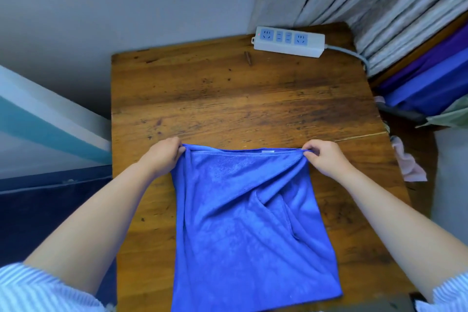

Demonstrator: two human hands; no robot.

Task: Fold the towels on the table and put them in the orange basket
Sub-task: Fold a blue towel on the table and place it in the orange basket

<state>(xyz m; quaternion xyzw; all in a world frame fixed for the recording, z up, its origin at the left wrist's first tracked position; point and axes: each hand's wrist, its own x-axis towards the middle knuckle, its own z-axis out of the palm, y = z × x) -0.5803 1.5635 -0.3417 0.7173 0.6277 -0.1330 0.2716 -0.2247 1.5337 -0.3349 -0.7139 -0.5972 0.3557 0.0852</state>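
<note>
A blue towel (243, 223) lies spread on the wooden worktop (228, 99), its far edge stretched taut. The left hand (162, 157) pinches the far left corner and the right hand (323, 157) the far right one (both hands' fingers curled tight on the hem). A white power strip (288, 41) sits at the far edge.

Home room: worn wooden table (228, 99), power strip (288, 41), curtains (379, 2).

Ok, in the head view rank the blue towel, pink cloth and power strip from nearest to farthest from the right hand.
1. Blue towel: pinched in the right hand.
2. Pink cloth: off the table's right edge.
3. Power strip: at the far edge.
</note>
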